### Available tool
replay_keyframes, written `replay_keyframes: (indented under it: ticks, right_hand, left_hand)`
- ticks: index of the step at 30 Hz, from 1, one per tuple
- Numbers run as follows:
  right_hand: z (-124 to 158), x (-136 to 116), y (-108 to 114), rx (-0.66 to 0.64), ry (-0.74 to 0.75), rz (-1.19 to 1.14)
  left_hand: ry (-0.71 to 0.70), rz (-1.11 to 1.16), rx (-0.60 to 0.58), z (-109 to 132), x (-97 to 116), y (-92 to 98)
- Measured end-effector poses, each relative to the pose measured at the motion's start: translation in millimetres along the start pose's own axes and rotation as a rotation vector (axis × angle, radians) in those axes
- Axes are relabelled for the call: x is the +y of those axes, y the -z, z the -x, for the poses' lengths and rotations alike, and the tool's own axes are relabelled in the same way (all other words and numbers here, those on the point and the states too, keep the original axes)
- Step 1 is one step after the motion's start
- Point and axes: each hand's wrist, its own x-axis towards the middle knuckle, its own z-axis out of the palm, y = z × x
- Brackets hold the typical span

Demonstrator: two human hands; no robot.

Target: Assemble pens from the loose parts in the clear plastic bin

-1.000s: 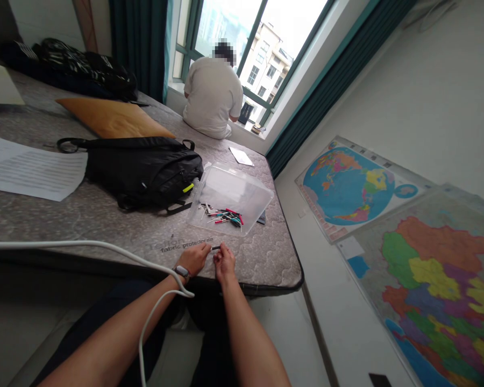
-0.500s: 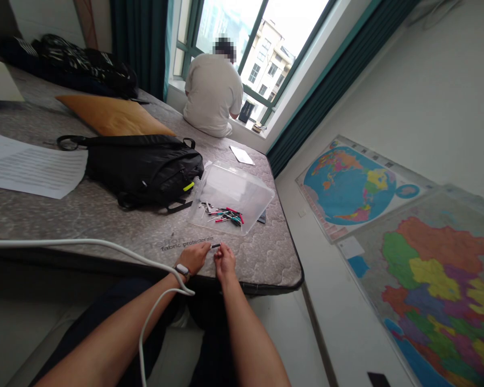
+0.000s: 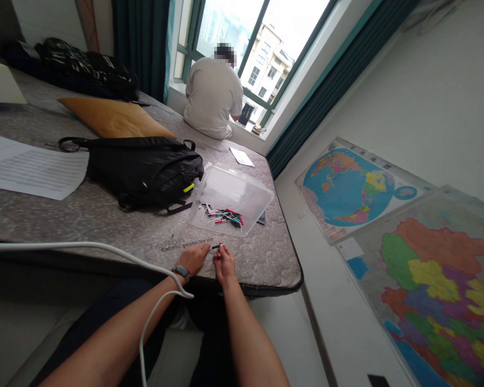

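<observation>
My left hand and my right hand meet over the near edge of a grey mattress. Both pinch a small dark rod-like piece between their fingertips, one hand at each end. A watch sits on my left wrist. Just beyond the hands lies a clear plastic tray holding several small red, green and silver pieces.
A black backpack lies left of the tray, with printed paper sheets and an orange cushion farther left. A white cable crosses my left arm. A person sits facing the window. Maps hang on the right wall.
</observation>
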Motion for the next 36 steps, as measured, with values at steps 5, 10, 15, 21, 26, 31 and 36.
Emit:
replay_keyframes:
  ticks: [5,10,15,21,26,31,36]
  right_hand:
    - [-0.2,1.1,-2.3,0.035,-0.001,-0.033]
    - [-2.1,2.9,-5.1,0.097,0.025,-0.010]
    - [-4.1,3.4,-7.0,0.134,0.024,0.030]
    - [-6.0,5.5,-2.9,0.098,0.022,0.014]
    - [-6.0,5.7,1.3,0.073,0.021,0.007]
    - [-5.5,5.1,0.6,0.069,0.016,0.011]
    - [-7.1,5.7,-0.4,0.073,0.022,0.035]
  left_hand:
    - [-0.012,-0.004,-0.010,0.1,-0.1,1.5]
    - [-0.030,-0.003,-0.006,0.2,-0.3,1.5]
    - [-0.028,0.010,-0.004,0.2,0.9,2.7]
    - [-0.023,-0.022,-0.022,-0.4,3.8,6.7]
    - [-0.032,-0.017,-0.009,-0.1,3.7,6.5]
    - [-0.022,0.030,-0.010,0.1,2.5,6.3]
    - [-0.002,0.031,-0.043,0.0,2.5,8.1]
